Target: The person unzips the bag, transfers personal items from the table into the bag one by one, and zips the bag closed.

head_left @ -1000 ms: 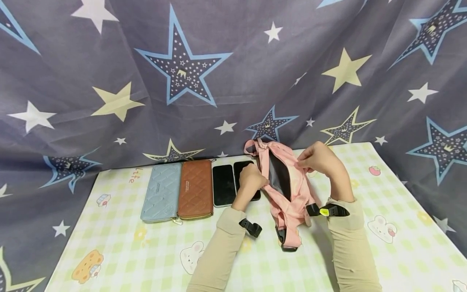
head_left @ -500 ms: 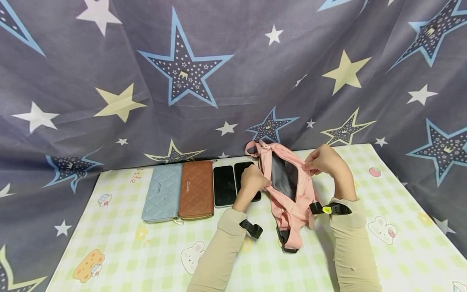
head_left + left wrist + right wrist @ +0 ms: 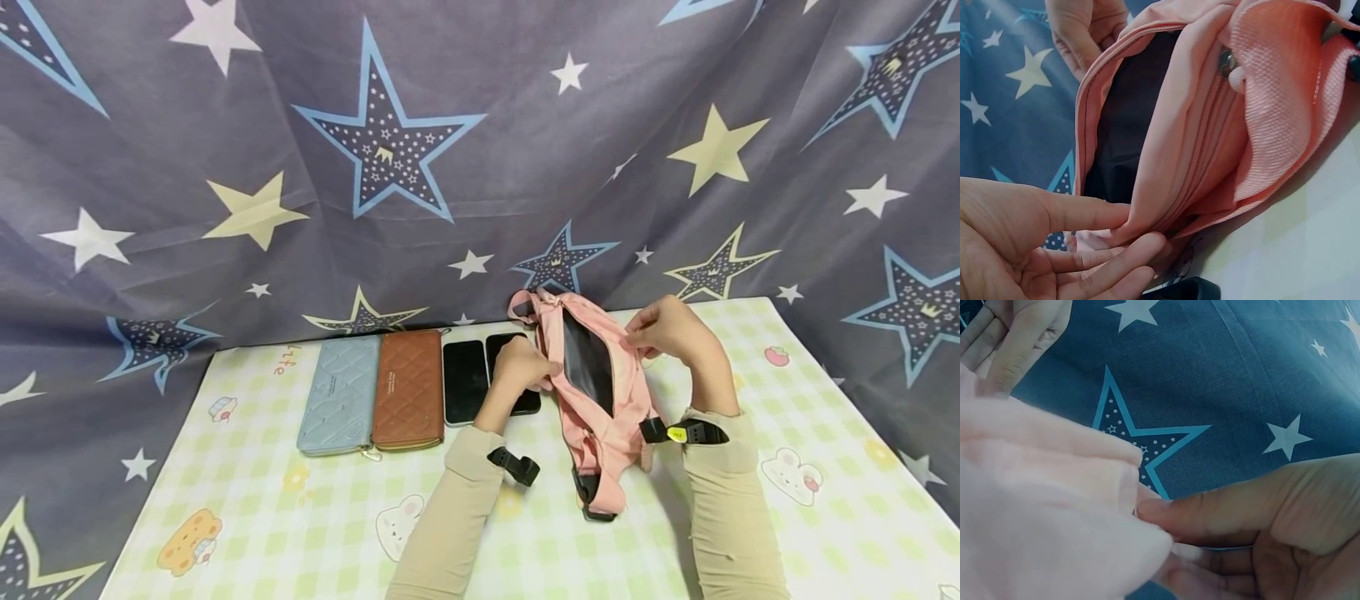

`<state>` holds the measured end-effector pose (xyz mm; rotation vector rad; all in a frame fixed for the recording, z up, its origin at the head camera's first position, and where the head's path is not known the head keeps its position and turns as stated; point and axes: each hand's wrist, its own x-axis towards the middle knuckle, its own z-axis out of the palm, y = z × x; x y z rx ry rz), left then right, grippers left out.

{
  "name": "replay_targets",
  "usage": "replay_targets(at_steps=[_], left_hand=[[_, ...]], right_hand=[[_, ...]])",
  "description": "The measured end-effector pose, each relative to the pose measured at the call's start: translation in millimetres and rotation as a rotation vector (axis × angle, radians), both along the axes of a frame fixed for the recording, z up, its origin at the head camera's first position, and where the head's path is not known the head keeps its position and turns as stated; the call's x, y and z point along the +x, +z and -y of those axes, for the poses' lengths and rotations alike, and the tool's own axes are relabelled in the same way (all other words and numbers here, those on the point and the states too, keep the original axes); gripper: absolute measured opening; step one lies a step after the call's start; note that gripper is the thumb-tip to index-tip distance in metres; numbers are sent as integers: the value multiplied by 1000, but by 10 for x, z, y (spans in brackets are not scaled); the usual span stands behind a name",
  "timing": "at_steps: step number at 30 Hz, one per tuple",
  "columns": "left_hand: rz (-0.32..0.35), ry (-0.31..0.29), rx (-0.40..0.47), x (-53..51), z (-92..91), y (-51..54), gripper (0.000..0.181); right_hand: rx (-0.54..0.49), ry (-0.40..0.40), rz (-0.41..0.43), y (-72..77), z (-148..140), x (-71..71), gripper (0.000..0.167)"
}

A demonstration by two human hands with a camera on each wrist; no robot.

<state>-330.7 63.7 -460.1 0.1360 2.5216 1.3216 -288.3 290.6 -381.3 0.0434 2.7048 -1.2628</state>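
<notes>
A pink fabric bag [image 3: 626, 421] with straps and black buckles lies on the table, its zipped mouth spread to show a dark lining [image 3: 587, 358]. My left hand [image 3: 521, 367] pinches the left edge of the mouth between thumb and fingers, as the left wrist view shows on the bag's pink edge [image 3: 1160, 150]. On the opposite edge, my right hand [image 3: 667, 329] pinches the fabric; its thumb and fingers meet on the pink cloth [image 3: 1054, 506] in the right wrist view. Nothing can be made out inside the lining.
Left of the bag lie two black phones [image 3: 465, 383], one partly hidden by my left hand. Beside them are a brown quilted wallet [image 3: 408, 387] and a light blue quilted wallet [image 3: 341, 396]. A star-patterned cloth [image 3: 420, 242] hangs behind the checked table cover [image 3: 315, 533].
Compared with a second ago, my right hand has drawn its edge of the bag slightly to the right, and the mouth gapes wider. The left hand keeps its hold.
</notes>
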Motion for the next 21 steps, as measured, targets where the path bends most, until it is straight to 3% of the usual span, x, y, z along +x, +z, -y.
replay_targets(at_steps=[4, 16, 21], left_hand=[[13, 2, 53, -19, 29, -14, 12], [30, 44, 62, -30, 31, -2, 6], [15, 64, 21, -19, 29, -11, 8]], right_hand=[[-35, -3, -20, 13, 14, 10, 18], [1, -35, -91, 90, 47, 67, 16], [37, -49, -126, 118, 74, 101, 15]])
